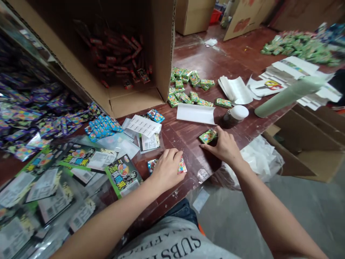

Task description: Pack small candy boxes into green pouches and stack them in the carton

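cluttered surface (176, 135): in front of a carton (134, 103), left hand (167, 164) curls over packets (182, 166), perhaps steadying them, grip hidden; right hand (226, 144), fingers parted, brackets a green packet (207, 136), hold unclear.

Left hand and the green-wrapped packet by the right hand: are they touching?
Apart. The head view shows a strip of reddish-brown tabletop between the left hand and the green-wrapped packet.

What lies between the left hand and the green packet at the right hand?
In the head view, a colourful packet pokes out beside the left hand; then bare tabletop up to the green packet.
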A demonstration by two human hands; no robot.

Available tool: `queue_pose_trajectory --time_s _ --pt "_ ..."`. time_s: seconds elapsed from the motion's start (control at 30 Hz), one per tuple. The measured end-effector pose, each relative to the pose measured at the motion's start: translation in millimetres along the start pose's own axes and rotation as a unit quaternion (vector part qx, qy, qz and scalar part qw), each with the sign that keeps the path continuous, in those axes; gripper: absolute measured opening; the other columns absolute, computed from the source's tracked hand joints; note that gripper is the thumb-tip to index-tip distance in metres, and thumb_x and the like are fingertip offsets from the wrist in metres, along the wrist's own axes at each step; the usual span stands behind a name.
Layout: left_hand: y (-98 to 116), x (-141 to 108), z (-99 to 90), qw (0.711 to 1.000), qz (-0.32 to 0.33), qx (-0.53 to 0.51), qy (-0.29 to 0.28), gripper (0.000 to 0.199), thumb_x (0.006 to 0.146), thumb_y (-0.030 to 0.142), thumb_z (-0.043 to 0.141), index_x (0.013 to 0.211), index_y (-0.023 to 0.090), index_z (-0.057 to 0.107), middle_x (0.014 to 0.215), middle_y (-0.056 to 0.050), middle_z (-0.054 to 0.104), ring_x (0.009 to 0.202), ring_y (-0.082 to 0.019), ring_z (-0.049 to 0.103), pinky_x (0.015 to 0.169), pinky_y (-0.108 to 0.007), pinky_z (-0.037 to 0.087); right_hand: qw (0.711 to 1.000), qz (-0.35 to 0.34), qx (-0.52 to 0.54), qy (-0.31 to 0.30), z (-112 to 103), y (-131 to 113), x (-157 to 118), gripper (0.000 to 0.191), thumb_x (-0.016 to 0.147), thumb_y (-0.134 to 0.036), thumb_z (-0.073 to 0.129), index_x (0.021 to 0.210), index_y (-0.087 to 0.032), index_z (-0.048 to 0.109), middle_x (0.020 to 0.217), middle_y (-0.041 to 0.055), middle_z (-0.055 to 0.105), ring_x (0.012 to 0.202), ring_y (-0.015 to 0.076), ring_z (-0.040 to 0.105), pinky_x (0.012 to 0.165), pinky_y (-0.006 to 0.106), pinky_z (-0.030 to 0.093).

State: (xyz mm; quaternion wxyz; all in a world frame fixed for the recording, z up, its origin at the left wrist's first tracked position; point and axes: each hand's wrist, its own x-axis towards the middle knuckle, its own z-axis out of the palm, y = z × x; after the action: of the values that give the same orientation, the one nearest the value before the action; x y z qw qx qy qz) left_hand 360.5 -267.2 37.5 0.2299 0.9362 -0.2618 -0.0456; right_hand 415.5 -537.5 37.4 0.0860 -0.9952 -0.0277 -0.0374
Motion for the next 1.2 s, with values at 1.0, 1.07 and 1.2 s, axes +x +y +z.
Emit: queue_pose_trajectory --time_s 1.0,1.07,1.2 --pt "-86.5 -104.0 -99.0 0.946 0.173 0.175 -0.212 0.1 0.062 0.002 0.055 0.156 0.031 0.034 0.166 -0.009 0.029 0.149 -0.032 0.035 0.123 -0.054 0.018 0.918 -0.357 -0.034 -0.168 -5.4 -28.1 13.3 0.084 0.073 -0.071 0.071 0.137 -0.017 0.06 0.118 0.0187 0.072 0.111 0.0404 0.065 0.095 0.055 0.049" --pt "-87.2 -107.9 -95.1 0.95 0.146 0.192 -0.198 0.09 0.07 0.002 0.054 0.153 0.031 0.039 0.162 -0.009 0.037 0.146 -0.03 0.039 0.123 -0.053 0.018 0.955 -0.249 -0.098 -0.127 -2.2 -30.9 -1.1 0.092 0.08 -0.082 0.055 0.136 -0.009 0.058 0.092 0.022 0.075 0.092 0.0407 0.071 0.084 0.053 0.05" --pt "-80.2 -115.4 -101.8 0.954 0.098 0.21 -0.188 0.08 0.073 0.014 0.066 0.149 0.028 0.044 0.145 -0.012 0.054 0.136 -0.032 0.048 0.123 -0.054 0.018 0.975 -0.124 -0.146 -0.112 -9.7 -26.3 -23.2 0.093 0.093 -0.078 0.031 0.146 -0.003 0.045 0.071 0.021 0.073 0.074 0.0408 0.072 0.068 0.05 0.051"
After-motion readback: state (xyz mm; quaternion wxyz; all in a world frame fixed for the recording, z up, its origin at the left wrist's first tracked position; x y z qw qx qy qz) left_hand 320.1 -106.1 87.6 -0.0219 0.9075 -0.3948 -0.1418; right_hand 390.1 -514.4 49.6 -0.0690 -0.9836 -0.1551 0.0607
